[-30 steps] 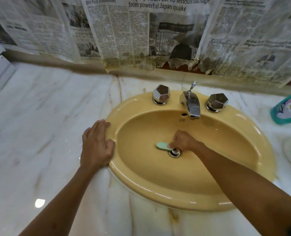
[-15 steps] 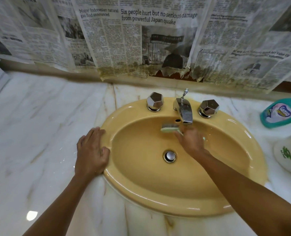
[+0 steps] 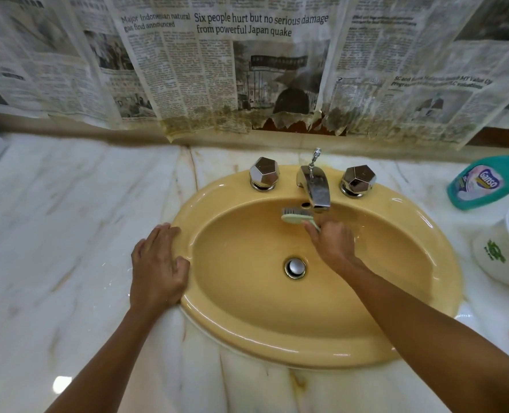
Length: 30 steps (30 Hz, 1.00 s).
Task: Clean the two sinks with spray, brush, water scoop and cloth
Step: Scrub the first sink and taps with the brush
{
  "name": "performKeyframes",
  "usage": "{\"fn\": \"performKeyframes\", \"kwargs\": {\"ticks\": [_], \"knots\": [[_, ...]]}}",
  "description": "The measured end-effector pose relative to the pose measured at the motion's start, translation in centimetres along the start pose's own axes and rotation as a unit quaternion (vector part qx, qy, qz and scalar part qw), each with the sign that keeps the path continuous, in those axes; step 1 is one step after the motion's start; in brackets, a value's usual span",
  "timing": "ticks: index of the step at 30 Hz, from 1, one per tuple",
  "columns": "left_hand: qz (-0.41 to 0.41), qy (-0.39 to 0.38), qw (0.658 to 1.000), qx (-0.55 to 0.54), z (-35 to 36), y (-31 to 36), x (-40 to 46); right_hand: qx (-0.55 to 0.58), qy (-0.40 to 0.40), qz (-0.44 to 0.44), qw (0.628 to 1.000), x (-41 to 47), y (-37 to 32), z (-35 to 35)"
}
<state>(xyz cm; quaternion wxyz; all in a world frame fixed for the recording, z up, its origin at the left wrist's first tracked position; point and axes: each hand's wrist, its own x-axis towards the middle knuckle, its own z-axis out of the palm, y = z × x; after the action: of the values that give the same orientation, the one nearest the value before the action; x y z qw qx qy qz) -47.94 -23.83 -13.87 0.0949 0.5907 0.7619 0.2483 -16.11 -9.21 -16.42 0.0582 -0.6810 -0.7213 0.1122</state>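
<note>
A yellow sink [image 3: 321,332] is set in a marble counter [image 3: 68,234]. At 9 o'clock, its rim is rested on by the left hand [image 3: 157,263], fingers relaxed. The right hand [image 3: 333,242] is curled round a pale green brush [image 3: 296,217], held against the basin wall at 12 o'clock, below the faucet [image 3: 315,186]. At 2 o'clock, 1 teal spray bottle [image 3: 485,181] is seen.

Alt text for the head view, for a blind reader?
A person's right hand holds a green brush against the yellow sink wall below the faucet, while the left hand rests on the rim. A spray bottle lies on the marble counter.
</note>
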Motion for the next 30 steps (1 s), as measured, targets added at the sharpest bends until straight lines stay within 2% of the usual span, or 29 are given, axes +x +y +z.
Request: {"fn": "performKeyframes", "kwargs": {"ticks": [3, 4, 6, 9, 14, 19, 21, 25, 30], "knots": [[-0.002, -0.003, 1.000, 0.002, -0.1, -0.1, 0.0, -0.107, -0.106, 0.008, 0.989, -0.5, 2.1, 0.8], [-0.002, -0.004, 1.000, 0.002, -0.1, -0.1, 0.0, -0.112, -0.104, 0.012, 0.988, -0.4, 2.5, 0.7], [-0.002, -0.003, 1.000, 0.001, 0.0, -0.1, 0.1, -0.090, -0.049, 0.009, 0.995, 0.0, 2.1, 0.3], [0.001, -0.003, 1.000, 0.000, 0.0, -0.1, 0.1, -0.005, 0.030, 0.004, 1.000, -0.1, 0.5, -0.3], [0.002, 0.001, 1.000, -0.003, 0.0, -0.2, 0.1, -0.085, -0.133, 0.025, 0.987, -0.5, 0.3, 0.8], [-0.001, -0.001, 1.000, -0.005, 0.0, -0.1, 0.1, -0.137, -0.111, 0.087, 0.981, -0.7, 4.6, -1.9], [-0.003, 0.000, 1.000, -0.007, 0.0, -0.2, 0.1, -0.107, -0.107, 0.111, 0.982, -1.0, 4.4, -1.5], [0.004, 0.004, 1.000, -0.010, 0.2, -0.4, 0.0, 0.066, -0.149, 0.162, 0.973, -2.4, 0.8, 2.5], [0.001, 0.011, 1.000, -0.016, 0.3, -0.4, 0.0, 0.068, -0.199, 0.176, 0.962, -0.6, 4.7, 1.7]]}}
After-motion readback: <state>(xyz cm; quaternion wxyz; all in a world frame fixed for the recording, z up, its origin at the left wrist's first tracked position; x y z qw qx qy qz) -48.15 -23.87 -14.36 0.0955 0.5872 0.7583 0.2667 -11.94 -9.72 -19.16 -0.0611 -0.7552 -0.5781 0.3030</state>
